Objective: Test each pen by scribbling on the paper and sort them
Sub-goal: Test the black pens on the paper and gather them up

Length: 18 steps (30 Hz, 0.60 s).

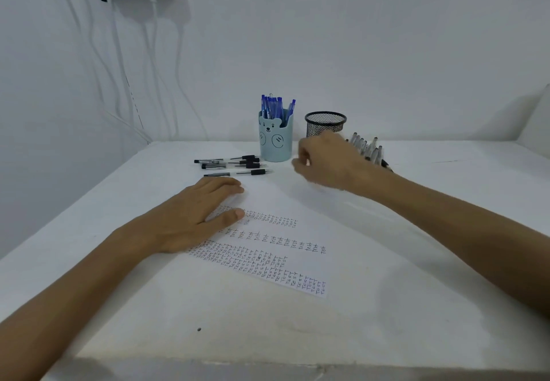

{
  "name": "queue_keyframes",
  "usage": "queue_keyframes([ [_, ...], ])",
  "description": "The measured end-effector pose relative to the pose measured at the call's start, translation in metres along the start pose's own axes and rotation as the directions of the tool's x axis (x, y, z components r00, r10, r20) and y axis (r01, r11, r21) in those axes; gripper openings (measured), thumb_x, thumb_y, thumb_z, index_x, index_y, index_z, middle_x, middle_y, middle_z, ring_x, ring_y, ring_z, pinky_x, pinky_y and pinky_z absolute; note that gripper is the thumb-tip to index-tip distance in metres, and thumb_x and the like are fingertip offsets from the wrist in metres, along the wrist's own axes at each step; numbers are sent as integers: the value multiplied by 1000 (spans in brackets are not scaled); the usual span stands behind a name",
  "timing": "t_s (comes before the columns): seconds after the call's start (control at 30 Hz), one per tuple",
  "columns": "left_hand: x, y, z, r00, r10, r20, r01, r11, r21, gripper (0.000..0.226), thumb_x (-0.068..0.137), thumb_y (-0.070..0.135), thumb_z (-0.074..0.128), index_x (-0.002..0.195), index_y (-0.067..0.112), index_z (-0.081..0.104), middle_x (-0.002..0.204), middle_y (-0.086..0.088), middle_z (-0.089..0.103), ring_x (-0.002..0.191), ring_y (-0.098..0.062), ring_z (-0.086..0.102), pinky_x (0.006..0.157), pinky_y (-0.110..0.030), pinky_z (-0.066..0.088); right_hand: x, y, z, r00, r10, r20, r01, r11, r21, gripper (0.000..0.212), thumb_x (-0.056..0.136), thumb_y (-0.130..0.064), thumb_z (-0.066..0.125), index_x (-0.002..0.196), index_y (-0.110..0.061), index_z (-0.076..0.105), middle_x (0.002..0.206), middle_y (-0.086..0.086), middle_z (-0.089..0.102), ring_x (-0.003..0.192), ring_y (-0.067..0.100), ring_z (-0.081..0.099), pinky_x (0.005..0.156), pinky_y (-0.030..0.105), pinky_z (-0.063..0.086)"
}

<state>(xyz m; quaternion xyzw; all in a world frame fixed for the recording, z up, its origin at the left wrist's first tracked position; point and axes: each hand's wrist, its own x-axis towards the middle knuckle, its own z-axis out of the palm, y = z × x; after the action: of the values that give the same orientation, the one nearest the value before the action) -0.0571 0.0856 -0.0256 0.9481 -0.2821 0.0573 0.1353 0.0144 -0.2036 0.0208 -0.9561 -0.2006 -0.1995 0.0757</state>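
Table: a white surface that fills the lower half of the frame, with a white wall behind it.
Paper: a white sheet lying flat at the centre of the frame, carrying several slanting rows of small dark scribbles.
Left hand: lies palm down at centre left, fingers straight and close together, thumb stretched out; it presses on the left part of the paper.
Right hand: raised above the table at centre right, blurred, fingers curled downward; whether it holds anything cannot be told.
Bear cup: a pale blue cup with a bear face, upright at upper centre, just left of the right hand.
Blue pens: a cluster standing upright inside the bear cup.
Mesh cup: a black wire cup, upright, just right of the bear cup; the right hand hides its lower part.
Black pens: several clear pens with black caps lying on the table, just left of the bear cup and beyond the left hand's fingertips.
Clear pens: a tilted bundle behind the right hand; what holds it is hidden.
Cables: white leads hanging down the wall at upper left.
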Motion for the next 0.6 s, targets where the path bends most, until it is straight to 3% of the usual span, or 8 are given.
queue_keyframes([
  [0.13, 0, -1, 0, 1000, -13, 3, 13, 1000, 2, 72, 97, 77, 24, 154, 33, 37, 154, 26, 33, 145, 11, 20, 115, -16, 22, 9, -17, 28, 967, -253, 17, 249, 962, 112, 16, 98, -25, 58, 106, -14, 66, 104, 1, 62, 101, 23, 60, 83, 38, 51],
  [0.3, 0, 2, -1, 1000, -27, 14, 27, 1000, -11, 62, 101, 64, 34, 154, 32, 38, 152, 25, 35, 143, 14, 21, 110, -4, 17, 33, -39, 55, 939, -344, 13, 343, 937, 68, 31, 103, -21, 52, 129, -11, 64, 130, 6, 59, 122, 26, 51, 94, 47, 50],
  [0.47, 1, 3, -2, 1000, -26, 11, 26, 999, -32, 61, 100, 65, 33, 152, 33, 39, 149, 27, 36, 141, 14, 23, 115, -17, 25, 47, -55, 70, 902, -430, 49, 432, 901, -39, 29, 105, -20, 48, 128, -6, 61, 130, 11, 58, 116, 28, 53, 89, 47, 53],
  [0.6, 1, 2, -1, 1000, -13, 20, 14, 999, -34, 60, 101, 63, 34, 152, 32, 40, 150, 26, 38, 142, 15, 22, 112, -6, 19, 52, -61, 71, 919, -386, 80, 391, 918, -69, 20, 105, -17, 48, 120, -9, 60, 119, 8, 59, 110, 26, 54, 82, 45, 54],
])
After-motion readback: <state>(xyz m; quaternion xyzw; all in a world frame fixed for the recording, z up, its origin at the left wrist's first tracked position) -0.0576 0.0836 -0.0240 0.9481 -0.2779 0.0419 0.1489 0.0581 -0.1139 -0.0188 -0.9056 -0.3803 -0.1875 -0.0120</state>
